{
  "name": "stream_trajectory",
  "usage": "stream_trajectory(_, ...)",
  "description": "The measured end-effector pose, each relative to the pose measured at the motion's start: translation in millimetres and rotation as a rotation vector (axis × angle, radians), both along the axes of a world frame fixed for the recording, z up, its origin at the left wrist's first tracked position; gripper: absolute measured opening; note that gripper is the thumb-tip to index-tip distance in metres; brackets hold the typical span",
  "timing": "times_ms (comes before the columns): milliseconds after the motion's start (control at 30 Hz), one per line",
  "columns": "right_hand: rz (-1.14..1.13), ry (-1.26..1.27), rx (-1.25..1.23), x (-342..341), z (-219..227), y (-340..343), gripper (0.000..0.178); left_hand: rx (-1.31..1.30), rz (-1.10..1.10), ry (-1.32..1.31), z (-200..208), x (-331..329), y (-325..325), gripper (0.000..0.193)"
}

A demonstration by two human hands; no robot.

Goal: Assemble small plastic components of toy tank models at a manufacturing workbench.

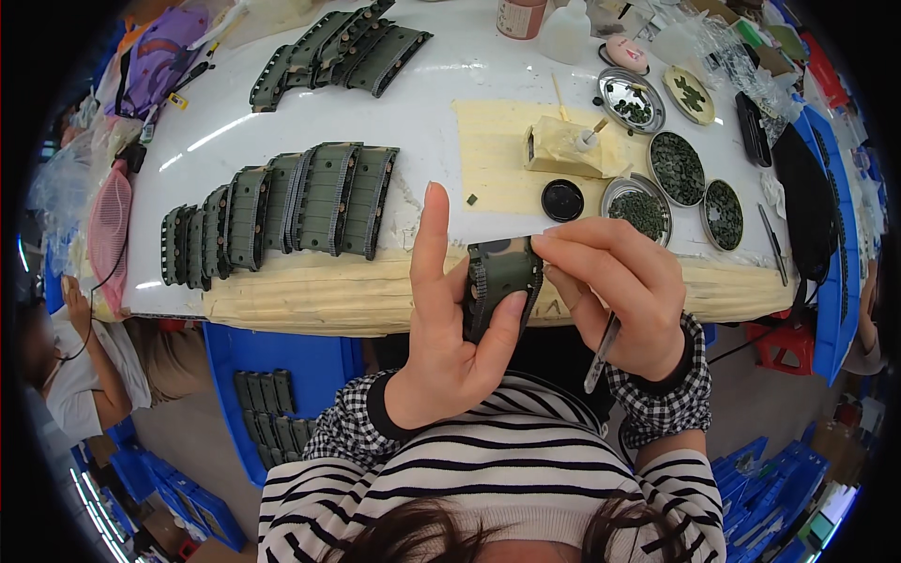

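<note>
Probably light and stiff, the camouflage part (507, 272) is best side-gripped, as by the half-curled left hand (443, 345); a metal tool (602, 355) is held in the pinched right hand (633, 298).

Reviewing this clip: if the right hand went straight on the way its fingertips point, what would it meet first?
The curved green camouflage segment held by the left hand; the fingertips of the right hand appear close against its upper right corner, though depth leaves contact uncertain.
</note>
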State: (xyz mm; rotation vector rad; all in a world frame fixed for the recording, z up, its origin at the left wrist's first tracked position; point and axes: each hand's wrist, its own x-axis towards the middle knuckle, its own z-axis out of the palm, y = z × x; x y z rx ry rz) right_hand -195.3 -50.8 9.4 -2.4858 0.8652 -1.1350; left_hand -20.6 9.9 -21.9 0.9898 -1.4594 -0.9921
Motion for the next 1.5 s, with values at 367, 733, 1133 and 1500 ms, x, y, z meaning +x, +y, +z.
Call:
stream_trajectory(367, 0.006, -0.127, 0.161, 2, 12, 1, 0.022, 0.01, -0.05, 0.112, 2, -1, 0, 0.089)
stream_trajectory(733, -0.041, -0.158, 0.179, 5, 12, 7, 0.019, -0.053, -0.059, 0.033, -2, 3, -2, 0.093)
stream_trajectory(1133, -0.068, -0.179, 0.255, -6, 5, 7, 0.021, 0.057, -0.074, 0.181, 1, -1, -2, 0.088)
stream_trajectory(1500, -0.661, 0.201, 0.292, -162, 9, -24, 0.008, 0.284, 0.097, 0.432, 12, 8, -7, 0.063)
